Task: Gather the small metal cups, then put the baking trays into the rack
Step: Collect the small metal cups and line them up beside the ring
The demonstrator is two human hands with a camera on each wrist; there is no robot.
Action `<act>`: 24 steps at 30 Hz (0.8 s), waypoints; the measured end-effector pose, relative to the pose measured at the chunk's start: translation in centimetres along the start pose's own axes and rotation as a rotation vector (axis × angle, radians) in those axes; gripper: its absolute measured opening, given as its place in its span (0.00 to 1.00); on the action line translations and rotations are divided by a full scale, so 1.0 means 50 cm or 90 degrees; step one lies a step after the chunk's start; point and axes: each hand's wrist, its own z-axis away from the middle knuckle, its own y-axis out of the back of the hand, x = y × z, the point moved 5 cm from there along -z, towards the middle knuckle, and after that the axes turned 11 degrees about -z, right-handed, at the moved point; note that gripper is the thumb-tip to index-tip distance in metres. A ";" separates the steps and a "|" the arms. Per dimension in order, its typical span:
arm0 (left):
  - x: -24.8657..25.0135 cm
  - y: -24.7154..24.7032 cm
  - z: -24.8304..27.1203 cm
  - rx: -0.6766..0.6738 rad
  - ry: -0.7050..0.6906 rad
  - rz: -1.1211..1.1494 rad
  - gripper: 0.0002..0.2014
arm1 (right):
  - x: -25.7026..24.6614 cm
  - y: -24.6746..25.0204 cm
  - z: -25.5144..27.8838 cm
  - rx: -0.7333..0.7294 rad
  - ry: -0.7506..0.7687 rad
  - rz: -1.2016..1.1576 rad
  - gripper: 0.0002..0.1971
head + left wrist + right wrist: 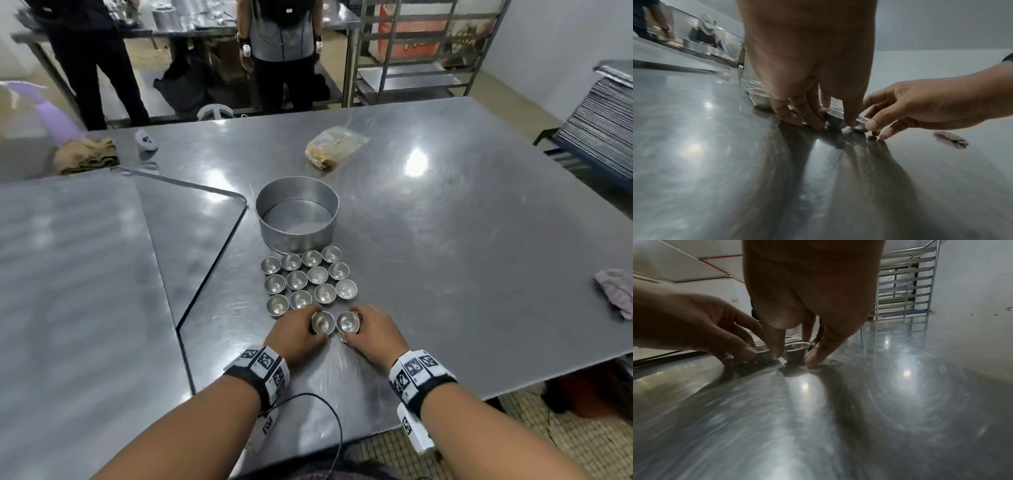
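Your left hand (297, 334) and right hand (374, 330) sit side by side at the near end of the cup block, each with thumb and fingers curled round one small metal cup: the left pinches the left cup (322, 322), the right the right cup (348, 322), both cups upright on the steel table (445, 240) and nearly touching. Just beyond your fingertips the other cups (308, 277) stand in three tight rows, reaching up to the round cake tin (297, 214). Because the two held cups are so close, squeezing or sliding them together could make one ride up and tip, and a forward push would likely knock the packed rows out of line against the tin; the polished surface probably lets them skate. To your left a large baking tray (85, 274) lies flat, overlapping another tray. Farther off are a crumpled plastic bag (334, 145), a cloth (616, 294) at the right edge, and the rack (411, 68) behind the table, with two people standing near its left side.
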 end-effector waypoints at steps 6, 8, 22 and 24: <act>0.039 -0.014 0.000 0.047 0.075 0.059 0.14 | 0.023 0.036 -0.023 -0.012 0.037 -0.021 0.22; 0.043 -0.014 0.000 0.050 0.087 0.063 0.14 | 0.029 0.040 -0.029 -0.020 0.046 -0.025 0.21; 0.088 0.003 0.012 0.088 0.136 0.082 0.13 | 0.043 0.050 -0.052 -0.051 0.063 -0.053 0.17; 0.086 0.002 0.011 0.092 0.133 0.083 0.17 | 0.042 0.051 -0.052 -0.048 0.064 -0.058 0.17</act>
